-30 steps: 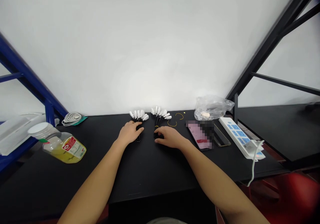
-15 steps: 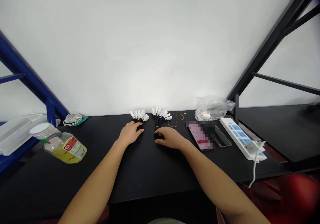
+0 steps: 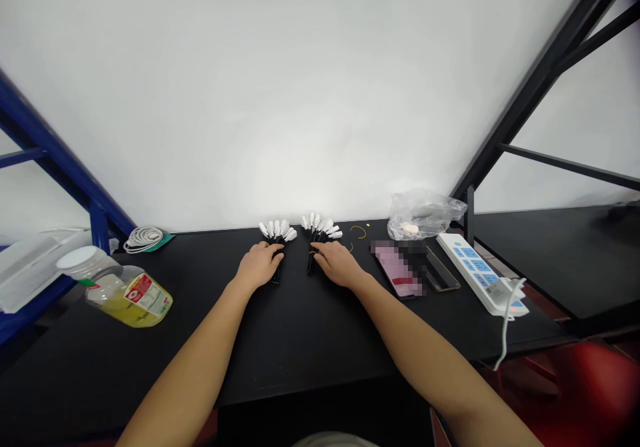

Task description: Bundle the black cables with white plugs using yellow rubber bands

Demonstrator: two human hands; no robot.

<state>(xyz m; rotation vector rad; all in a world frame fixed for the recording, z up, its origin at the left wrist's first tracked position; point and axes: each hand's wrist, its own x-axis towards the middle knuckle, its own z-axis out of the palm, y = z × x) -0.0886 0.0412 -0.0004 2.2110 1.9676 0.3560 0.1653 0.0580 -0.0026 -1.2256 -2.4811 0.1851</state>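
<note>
Two bundles of short black cables with white connectors lie side by side on the black table. My left hand rests over the lower part of the left cable bundle, its thumb apart from the fingers. A yellow band goes round the right cable bundle. Against that bundle's right side lies my right hand, fingers stretched out and touching it near the band. The lower ends of both bundles are partly hidden under my hands. Close to the right bundle lies a loose yellow band; a second is partly covered by my right hand.
Rightward are a pink-screened phone, another phone, a clear plastic bag and a white power strip. A jar of yellow liquid and a coiled white cable are leftward. Metal frames flank the table.
My right hand has shifted slightly up and right, its fingers flatter and less curled around the right bundle. My left hand stays over its bundle. The view has shifted slightly.
</note>
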